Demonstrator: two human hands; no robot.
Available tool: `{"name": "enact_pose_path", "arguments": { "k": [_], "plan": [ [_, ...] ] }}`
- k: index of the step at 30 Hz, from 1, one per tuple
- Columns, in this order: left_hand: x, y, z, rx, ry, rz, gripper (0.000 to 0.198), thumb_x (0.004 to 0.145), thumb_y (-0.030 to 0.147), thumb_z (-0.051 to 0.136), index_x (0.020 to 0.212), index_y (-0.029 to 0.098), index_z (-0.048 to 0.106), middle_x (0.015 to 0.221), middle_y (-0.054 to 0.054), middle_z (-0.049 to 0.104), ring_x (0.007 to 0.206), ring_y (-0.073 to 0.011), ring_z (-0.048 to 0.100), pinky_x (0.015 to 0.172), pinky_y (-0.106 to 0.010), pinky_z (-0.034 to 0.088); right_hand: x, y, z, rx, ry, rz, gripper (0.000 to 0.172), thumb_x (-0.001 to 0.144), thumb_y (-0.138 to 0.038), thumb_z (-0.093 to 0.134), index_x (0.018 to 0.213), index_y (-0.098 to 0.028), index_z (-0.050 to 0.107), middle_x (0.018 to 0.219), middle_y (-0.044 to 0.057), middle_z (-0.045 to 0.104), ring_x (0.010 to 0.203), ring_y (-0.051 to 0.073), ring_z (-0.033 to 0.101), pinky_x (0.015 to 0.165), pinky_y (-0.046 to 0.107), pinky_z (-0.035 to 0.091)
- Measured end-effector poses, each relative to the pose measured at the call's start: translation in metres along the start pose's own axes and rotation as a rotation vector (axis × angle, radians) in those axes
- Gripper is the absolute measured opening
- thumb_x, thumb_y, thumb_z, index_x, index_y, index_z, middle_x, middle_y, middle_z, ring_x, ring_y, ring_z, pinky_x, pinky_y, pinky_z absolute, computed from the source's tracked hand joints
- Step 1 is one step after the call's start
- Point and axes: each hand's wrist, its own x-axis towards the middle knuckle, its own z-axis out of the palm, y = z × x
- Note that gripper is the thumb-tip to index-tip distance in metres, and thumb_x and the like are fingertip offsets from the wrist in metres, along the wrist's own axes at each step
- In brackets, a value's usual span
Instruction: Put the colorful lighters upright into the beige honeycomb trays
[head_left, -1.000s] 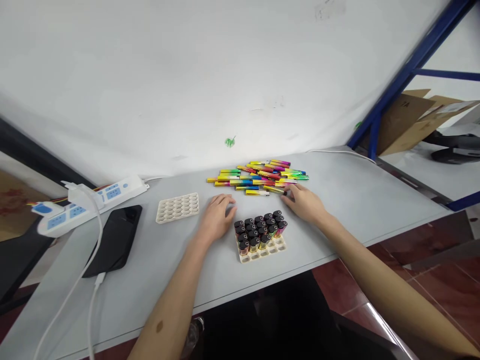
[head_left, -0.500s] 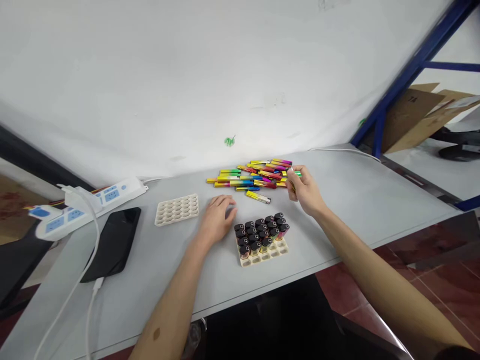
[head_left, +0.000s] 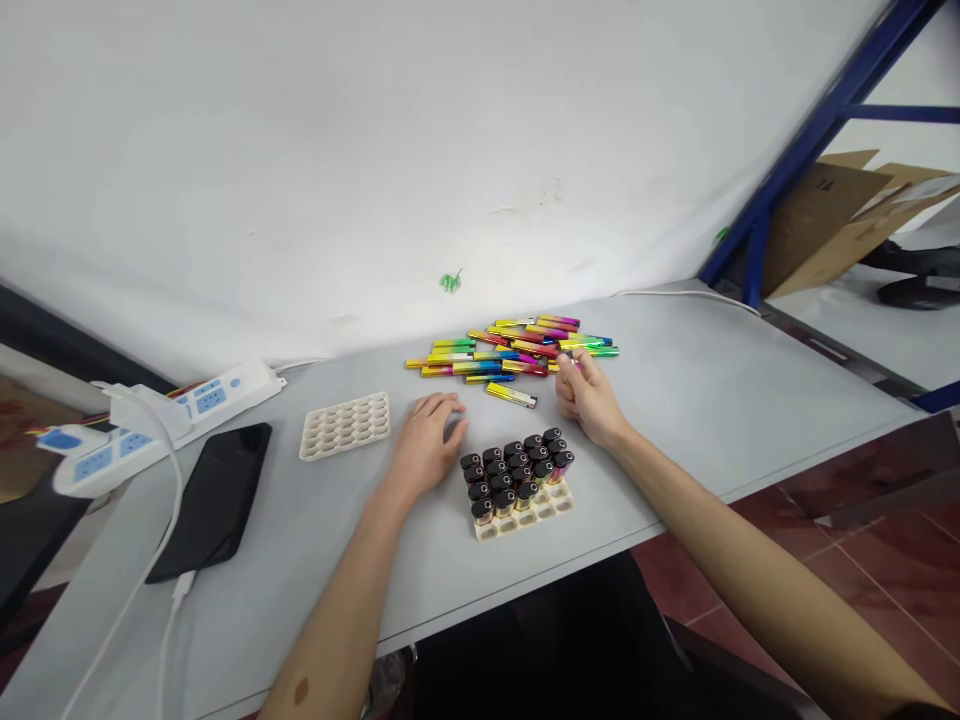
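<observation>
My left hand [head_left: 429,440] rests on the table, fingers loosely spread and holding nothing. It lies between a bare cream tray [head_left: 346,426] of oval slots and a second cream tray [head_left: 525,518]. Rows of lighters [head_left: 517,470] stand upright in that second tray, dark ends up. Its front and right-hand slots are unfilled. My right hand [head_left: 590,402] is closed at the right front of a pile of shiny multicoloured lighters [head_left: 487,357]. One lighter's end shows at its thumb; the rest is hidden by the fingers. A single yellow lighter [head_left: 511,395] lies in front of the pile.
A black phone [head_left: 212,500] with a white cable and a white power strip [head_left: 169,430] occupy the table's left side. A white wall [head_left: 375,180] stands behind the table. Blue rack posts [head_left: 795,150] and cardboard boxes [head_left: 817,220] are at the far right.
My right hand has drawn back slightly from the pile, uncovering green lighters at its right end. My left hand stays in place. The view has shifted slightly.
</observation>
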Motion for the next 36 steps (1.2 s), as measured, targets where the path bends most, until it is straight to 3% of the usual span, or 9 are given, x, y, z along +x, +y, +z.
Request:
{"name": "enact_pose_path", "arguments": {
  "k": [3, 8, 16, 22, 29, 33, 36],
  "plan": [
    [-0.0001, 0.001, -0.0011, -0.008, -0.006, -0.003, 0.019, 0.095, 0.025, 0.051, 0.108, 0.02, 0.063, 0.13, -0.008, 0.062, 0.125, -0.0267, 0.05, 0.109, -0.046, 0.041, 0.0005, -0.0004, -0.0008, 0.05, 0.028, 0.069, 0.049, 0.088, -0.068, 0.049, 0.071, -0.022, 0.045, 0.05, -0.009, 0.026, 0.038, 0.005, 0.016, 0.038, 0.022, 0.013],
    [-0.0002, -0.0005, 0.0002, -0.008, -0.006, -0.004, 0.019, 0.094, 0.026, 0.051, 0.107, 0.02, 0.063, 0.131, -0.009, 0.062, 0.126, -0.0268, 0.05, 0.109, -0.046, 0.041, 0.0035, -0.0003, -0.0028, 0.056, 0.109, 0.14, 0.056, 0.09, -0.064, 0.043, 0.054, -0.022, 0.032, 0.044, -0.008, 0.017, 0.037, 0.006, 0.011, 0.038, 0.023, 0.01],
    [-0.0001, -0.0034, 0.0023, -0.008, -0.011, 0.006, 0.02, 0.095, 0.027, 0.049, 0.108, 0.02, 0.063, 0.132, -0.009, 0.062, 0.126, -0.0271, 0.049, 0.11, -0.047, 0.039, 0.004, -0.0003, -0.0023, 0.081, 0.144, 0.15, 0.054, 0.091, -0.058, 0.04, 0.051, -0.022, 0.033, 0.041, -0.007, 0.02, 0.035, 0.006, 0.013, 0.038, 0.024, 0.009],
    [-0.0004, -0.0028, 0.0018, -0.009, -0.005, 0.006, 0.02, 0.095, 0.028, 0.049, 0.107, 0.02, 0.063, 0.131, -0.008, 0.062, 0.125, -0.027, 0.05, 0.109, -0.047, 0.04, 0.0029, -0.0007, -0.0011, 0.076, 0.138, 0.137, 0.061, 0.087, -0.071, 0.043, 0.052, -0.022, 0.031, 0.043, -0.008, 0.018, 0.036, 0.006, 0.013, 0.037, 0.023, 0.01],
    [-0.0002, -0.0038, 0.0028, 0.0, 0.001, 0.015, 0.02, 0.094, 0.027, 0.05, 0.107, 0.021, 0.063, 0.131, -0.008, 0.062, 0.125, -0.0272, 0.051, 0.109, -0.048, 0.041, 0.0045, 0.0012, -0.0003, 0.04, 0.181, 0.139, 0.052, 0.089, -0.057, 0.043, 0.052, -0.023, 0.03, 0.041, -0.008, 0.021, 0.036, 0.007, 0.013, 0.037, 0.023, 0.011],
    [-0.0002, -0.004, 0.0027, 0.001, 0.007, 0.019, 0.02, 0.094, 0.028, 0.049, 0.107, 0.021, 0.063, 0.13, -0.008, 0.062, 0.124, -0.0271, 0.051, 0.109, -0.048, 0.041, 0.005, 0.0053, -0.0026, 0.023, 0.151, 0.109, 0.055, 0.089, -0.064, 0.042, 0.053, -0.023, 0.035, 0.042, -0.008, 0.019, 0.037, 0.007, 0.013, 0.038, 0.024, 0.011],
    [-0.0001, -0.0037, 0.0023, -0.001, 0.011, 0.021, 0.019, 0.094, 0.028, 0.049, 0.106, 0.021, 0.063, 0.13, -0.008, 0.063, 0.124, -0.0271, 0.051, 0.109, -0.048, 0.041, 0.0018, 0.0067, -0.0033, -0.001, 0.085, 0.078, 0.056, 0.088, -0.071, 0.041, 0.064, -0.022, 0.048, 0.047, -0.008, 0.027, 0.039, 0.008, 0.019, 0.039, 0.024, 0.016]
  ]
}}
